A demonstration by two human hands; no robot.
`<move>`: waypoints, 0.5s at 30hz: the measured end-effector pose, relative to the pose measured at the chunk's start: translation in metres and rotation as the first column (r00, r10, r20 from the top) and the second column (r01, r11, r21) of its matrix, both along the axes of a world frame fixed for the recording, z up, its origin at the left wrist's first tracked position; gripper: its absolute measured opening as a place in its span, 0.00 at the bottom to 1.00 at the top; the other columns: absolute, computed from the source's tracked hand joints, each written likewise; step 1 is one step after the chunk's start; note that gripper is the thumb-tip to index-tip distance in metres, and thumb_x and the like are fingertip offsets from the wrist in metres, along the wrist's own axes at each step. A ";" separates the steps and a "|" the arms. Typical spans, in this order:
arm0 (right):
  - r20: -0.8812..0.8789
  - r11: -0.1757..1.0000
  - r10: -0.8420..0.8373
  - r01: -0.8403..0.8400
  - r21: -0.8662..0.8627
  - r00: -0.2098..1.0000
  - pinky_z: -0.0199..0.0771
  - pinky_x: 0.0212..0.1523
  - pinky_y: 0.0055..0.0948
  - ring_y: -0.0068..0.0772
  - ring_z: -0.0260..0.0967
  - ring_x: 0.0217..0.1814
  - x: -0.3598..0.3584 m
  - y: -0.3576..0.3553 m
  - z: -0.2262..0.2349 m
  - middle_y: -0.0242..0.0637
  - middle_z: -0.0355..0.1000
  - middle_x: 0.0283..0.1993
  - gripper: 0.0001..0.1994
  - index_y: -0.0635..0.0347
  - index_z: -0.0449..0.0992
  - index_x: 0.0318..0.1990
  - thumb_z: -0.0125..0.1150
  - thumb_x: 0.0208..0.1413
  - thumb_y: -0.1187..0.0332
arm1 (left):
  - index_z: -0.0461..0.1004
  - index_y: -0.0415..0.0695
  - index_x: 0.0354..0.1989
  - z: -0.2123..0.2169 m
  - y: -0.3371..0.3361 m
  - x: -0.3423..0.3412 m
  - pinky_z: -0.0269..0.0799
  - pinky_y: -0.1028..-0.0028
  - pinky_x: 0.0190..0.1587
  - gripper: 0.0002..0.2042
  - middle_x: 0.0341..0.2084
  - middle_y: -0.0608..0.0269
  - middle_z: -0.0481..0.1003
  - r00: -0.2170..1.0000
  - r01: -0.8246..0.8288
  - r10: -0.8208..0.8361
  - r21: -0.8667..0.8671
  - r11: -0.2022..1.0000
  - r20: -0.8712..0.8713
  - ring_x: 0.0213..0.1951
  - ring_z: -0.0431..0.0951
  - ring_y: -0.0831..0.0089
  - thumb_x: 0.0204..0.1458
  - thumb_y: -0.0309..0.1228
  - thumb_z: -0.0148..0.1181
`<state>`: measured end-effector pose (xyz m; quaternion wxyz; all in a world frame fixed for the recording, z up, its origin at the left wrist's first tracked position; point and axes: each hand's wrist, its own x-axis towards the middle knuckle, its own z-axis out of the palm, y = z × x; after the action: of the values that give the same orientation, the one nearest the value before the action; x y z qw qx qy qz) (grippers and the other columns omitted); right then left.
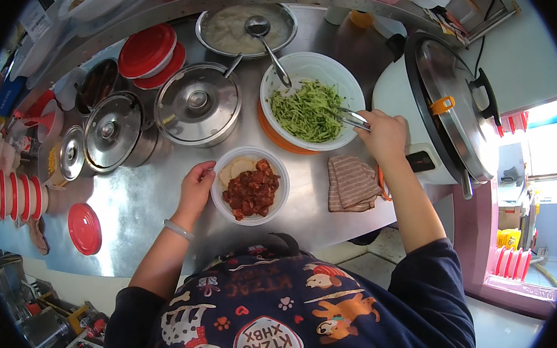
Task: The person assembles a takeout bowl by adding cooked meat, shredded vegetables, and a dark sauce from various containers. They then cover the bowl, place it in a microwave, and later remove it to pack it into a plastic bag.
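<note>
Brushed steel covers the counter (139,195), which spans the view beneath a shelf edge, with bright window light coming in on the right. The right hand (382,133) is closed around the handle end of a pair of metal tongs (354,119), whose tips reach into a heap of green shreds (303,110); whether the tips pinch any shreds cannot be told. These shreds lie in a large white bowl (348,77), with an orange rim (272,137) showing beneath it.

At the near side, the left hand (193,188) has its fingertips at the left rim of a smaller pale bowl (282,202); whether they pinch the rim or only rest against it is unclear. Inside sits a dark red, chunky sauce (252,190), partly covering pale food (234,171). A light bracelet (177,230) circles the left wrist.

Just below the right hand lies a folded striped cloth (356,184), and to that hand's right stands a large white cooker (387,103) with a dark-rimmed lid. Behind the white bowl, a steel basin (201,33) holds pale, wet-looking food; a ladle (258,26) sits in it, its handle reaching over the bowl's edge. Farther left are a lidded steel pot (186,119) and another covered pot (112,136), with red lids (147,49) behind them. One more red lid (84,229) lies flat near the counter's left end, beside a row of red-and-white containers (15,195).
</note>
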<state>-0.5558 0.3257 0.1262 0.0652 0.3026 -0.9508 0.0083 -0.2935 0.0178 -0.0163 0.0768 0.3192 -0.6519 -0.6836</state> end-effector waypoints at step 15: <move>-0.021 1.000 -0.002 0.001 -0.029 1.000 0.61 0.39 0.33 0.34 0.70 0.30 0.019 0.023 -0.003 0.29 0.73 0.29 0.16 0.47 0.80 0.42 0.69 0.44 0.59 | 0.77 0.48 0.47 0.055 0.004 -0.022 0.72 0.68 0.47 0.16 0.51 0.54 0.68 0.887 0.432 -0.402 -0.716 0.548 0.227 0.45 0.73 0.61 0.48 0.23 0.59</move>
<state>-0.5373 0.3483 0.1231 0.0797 0.3010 -0.9501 0.0188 -0.3156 0.0220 0.0388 0.0251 0.1070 -0.9321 -0.3452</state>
